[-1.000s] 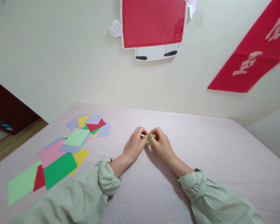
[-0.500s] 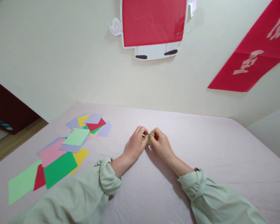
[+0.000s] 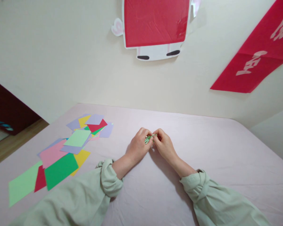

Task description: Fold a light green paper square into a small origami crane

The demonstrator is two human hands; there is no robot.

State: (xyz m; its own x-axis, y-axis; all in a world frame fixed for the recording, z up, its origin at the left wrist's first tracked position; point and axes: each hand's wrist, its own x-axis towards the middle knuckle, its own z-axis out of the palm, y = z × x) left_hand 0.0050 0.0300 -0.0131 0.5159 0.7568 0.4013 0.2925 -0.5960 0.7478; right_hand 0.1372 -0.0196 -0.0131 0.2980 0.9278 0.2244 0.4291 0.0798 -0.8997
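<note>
A small piece of folded green paper (image 3: 147, 139) is pinched between my two hands, just above the pale pink sheet. My left hand (image 3: 139, 142) is closed on its left side, thumb and fingertips together. From the right, my right hand (image 3: 164, 144) grips the other end between thumb and forefinger. The fingertips of both hands nearly meet. Much of the paper is hidden behind the fingers, so its full shape cannot be made out.
Loose coloured paper sheets lie overlapping on the left, among them a dark green sheet (image 3: 61, 171), a pink sheet (image 3: 53, 153) and a light green sheet (image 3: 23, 185). The pink-covered surface (image 3: 217, 157) meets a wall (image 3: 85, 62) bearing red decorations (image 3: 155, 23).
The green paper has turned between the fingers, and more of its folded edges show beside my left hand. My left thumb has shifted slightly right. The sheets on the left lie as before.
</note>
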